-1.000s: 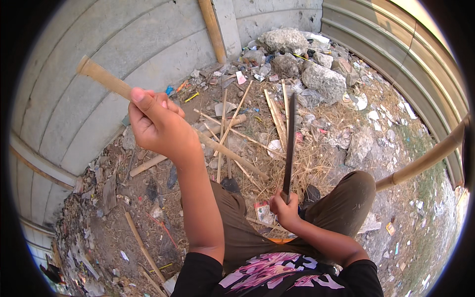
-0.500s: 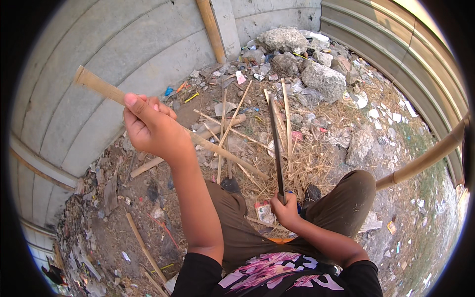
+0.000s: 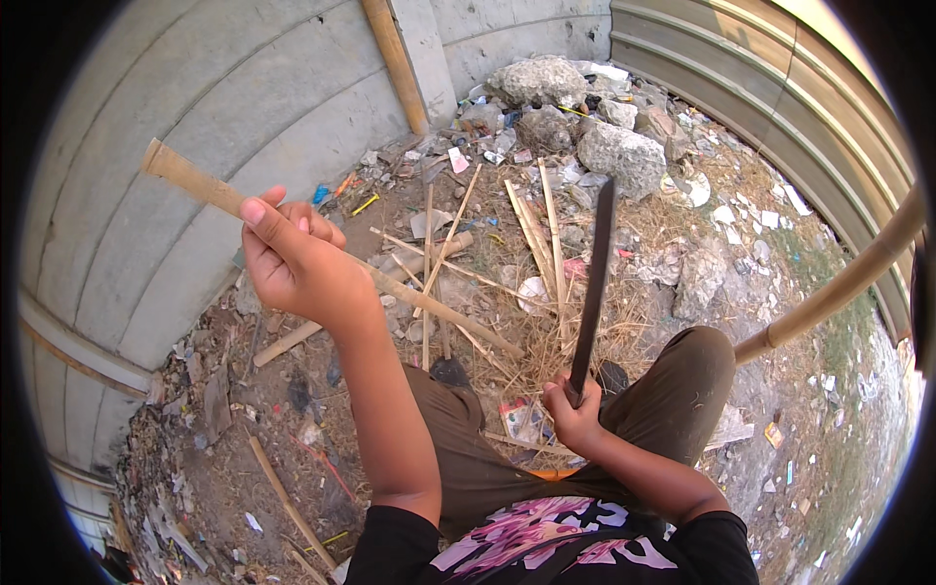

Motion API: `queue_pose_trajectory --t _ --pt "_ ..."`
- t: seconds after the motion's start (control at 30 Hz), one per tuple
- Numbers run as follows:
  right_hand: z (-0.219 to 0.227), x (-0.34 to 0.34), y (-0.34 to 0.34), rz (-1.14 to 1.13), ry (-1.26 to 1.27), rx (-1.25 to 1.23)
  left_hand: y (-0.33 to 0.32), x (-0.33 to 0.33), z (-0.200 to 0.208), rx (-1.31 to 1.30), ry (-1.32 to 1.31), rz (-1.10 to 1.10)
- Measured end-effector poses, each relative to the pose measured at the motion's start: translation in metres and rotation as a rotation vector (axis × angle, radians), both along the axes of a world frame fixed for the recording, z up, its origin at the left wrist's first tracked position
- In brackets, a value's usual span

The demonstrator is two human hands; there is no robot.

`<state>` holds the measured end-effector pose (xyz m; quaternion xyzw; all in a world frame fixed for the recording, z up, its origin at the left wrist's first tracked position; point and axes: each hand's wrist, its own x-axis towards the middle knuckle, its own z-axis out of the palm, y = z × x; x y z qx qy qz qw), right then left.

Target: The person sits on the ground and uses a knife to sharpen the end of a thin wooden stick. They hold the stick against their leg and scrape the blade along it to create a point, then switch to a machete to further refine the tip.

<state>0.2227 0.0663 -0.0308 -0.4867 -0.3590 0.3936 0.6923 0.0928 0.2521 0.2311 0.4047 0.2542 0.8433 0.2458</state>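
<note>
Above littered ground [image 3: 229, 468], left hand [image 3: 300, 261] gripping a bamboo strip [image 3: 198, 184], right hand [image 3: 573, 415] gripping a dark machete [image 3: 594, 288]

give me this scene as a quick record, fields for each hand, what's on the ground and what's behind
left hand: the left hand grips a long tan flat bamboo strip, slanting down to the right
right hand: the right hand grips a long dark flat blade, pointing up; handle mostly hidden
ground: thin pale split bamboo pieces, dry straw, scattered litter
far side: rough grey rocks
right side: round tan bamboo pole
backdrop: grey concrete panel wall
</note>
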Motion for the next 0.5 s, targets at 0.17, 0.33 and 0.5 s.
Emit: queue_pose_trajectory --t 0.17,0.33,0.5 --pt "0.001 0.02 0.002 0.303 -0.568 -0.722 0.003 -0.009 -0.009 0.01 0.026 -0.065" --pt "0.117 0.017 0.006 -0.002 -0.599 -0.183 0.005 -0.015 -0.009 0.02 0.034 -0.001" --pt "0.036 0.001 -0.012 -0.07 -0.169 0.164 0.008 -0.008 -0.005 -0.004 0.002 0.022"
